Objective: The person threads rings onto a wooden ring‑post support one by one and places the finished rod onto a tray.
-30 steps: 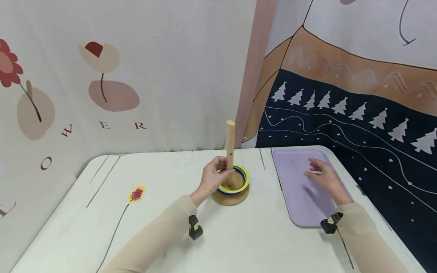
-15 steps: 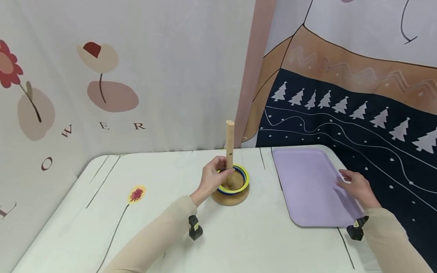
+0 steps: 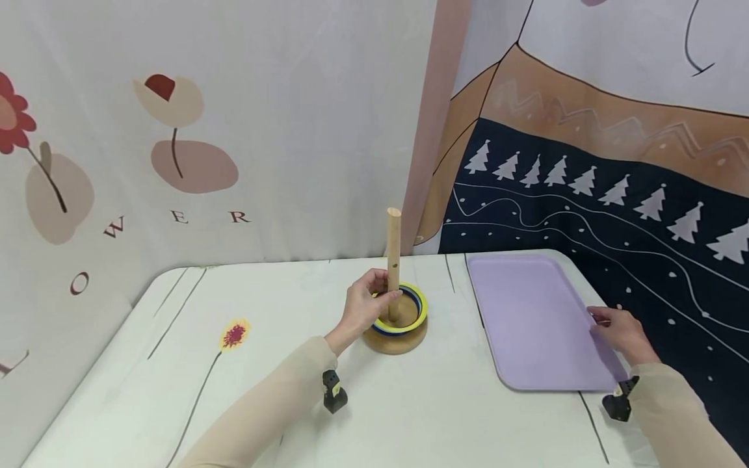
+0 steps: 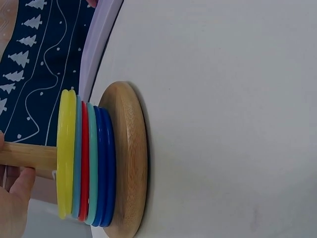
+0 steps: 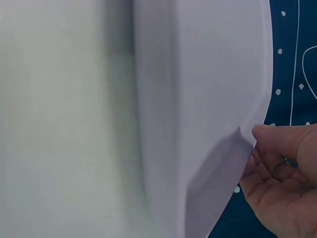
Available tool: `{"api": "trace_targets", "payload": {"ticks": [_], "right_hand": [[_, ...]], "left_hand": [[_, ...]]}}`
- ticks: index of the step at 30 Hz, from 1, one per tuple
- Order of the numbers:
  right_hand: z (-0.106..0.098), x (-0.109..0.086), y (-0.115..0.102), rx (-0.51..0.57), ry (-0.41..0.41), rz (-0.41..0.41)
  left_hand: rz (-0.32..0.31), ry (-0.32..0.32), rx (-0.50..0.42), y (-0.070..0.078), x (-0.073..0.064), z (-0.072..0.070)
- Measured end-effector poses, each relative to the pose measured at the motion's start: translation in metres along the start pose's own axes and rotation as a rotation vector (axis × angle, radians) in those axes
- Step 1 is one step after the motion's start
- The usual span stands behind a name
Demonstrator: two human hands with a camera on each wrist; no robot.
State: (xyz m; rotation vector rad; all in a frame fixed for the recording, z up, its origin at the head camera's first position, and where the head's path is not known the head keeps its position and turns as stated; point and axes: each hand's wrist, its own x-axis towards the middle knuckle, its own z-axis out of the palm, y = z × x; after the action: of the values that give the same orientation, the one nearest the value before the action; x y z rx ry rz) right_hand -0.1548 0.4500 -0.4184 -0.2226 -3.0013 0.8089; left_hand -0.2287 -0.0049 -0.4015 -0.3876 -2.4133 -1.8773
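Note:
A wooden post (image 3: 394,244) stands upright on a round wooden base (image 4: 130,158). Stacked around it are several rings: two yellow rings (image 4: 67,153) on top, then light blue, red (image 4: 84,161), mint and dark blue ones. My left hand (image 3: 365,304) pinches the post just above the rings, thumb in front; its other fingers are partly hidden behind the post. To the right lies a lilac tray (image 3: 538,318). My right hand (image 3: 626,335) holds the tray's right rim, with the thumb on the edge and the fingers curled below it in the right wrist view.
The white table (image 3: 281,299) carries a printed flower (image 3: 234,335) on its cover. A pale curtain (image 3: 292,130) hangs behind, and a dark cloth with printed trees (image 3: 585,234) runs along the right side. Black cameras (image 3: 335,392) sit on both wrists.
My right hand has moved from above the tray to its right rim, then slightly down, and now grips the rim. My left hand has stayed on the post.

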Motion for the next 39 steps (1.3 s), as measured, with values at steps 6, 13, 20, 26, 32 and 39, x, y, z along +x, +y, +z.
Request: {"api": "trace_targets", "payload": {"ticks": [6,13,20,26,32,39], "right_hand": [[0.002,0.001,0.001,-0.04,0.031,-0.005],[0.014,0.005,-0.022,-0.04,0.04,-0.064],[0.041,0.012,-0.067,0.02,-0.039,-0.065],[0.069,0.016,-0.111,0.079,-0.052,-0.098],[0.094,0.019,-0.148,0.154,-0.083,-0.083],[0.115,0.018,-0.177,0.182,-0.066,-0.103]], "left_hand": [[0.036,-0.006,-0.003,0.004,0.0,-0.003],[0.066,0.002,0.002,0.016,0.006,-0.013],[0.078,0.023,0.002,0.028,0.012,-0.019],[0.101,0.033,-0.011,0.033,0.015,-0.02],[0.093,0.025,-0.037,0.032,0.015,-0.015],[0.098,0.011,-0.061,0.023,0.018,-0.007]]}}
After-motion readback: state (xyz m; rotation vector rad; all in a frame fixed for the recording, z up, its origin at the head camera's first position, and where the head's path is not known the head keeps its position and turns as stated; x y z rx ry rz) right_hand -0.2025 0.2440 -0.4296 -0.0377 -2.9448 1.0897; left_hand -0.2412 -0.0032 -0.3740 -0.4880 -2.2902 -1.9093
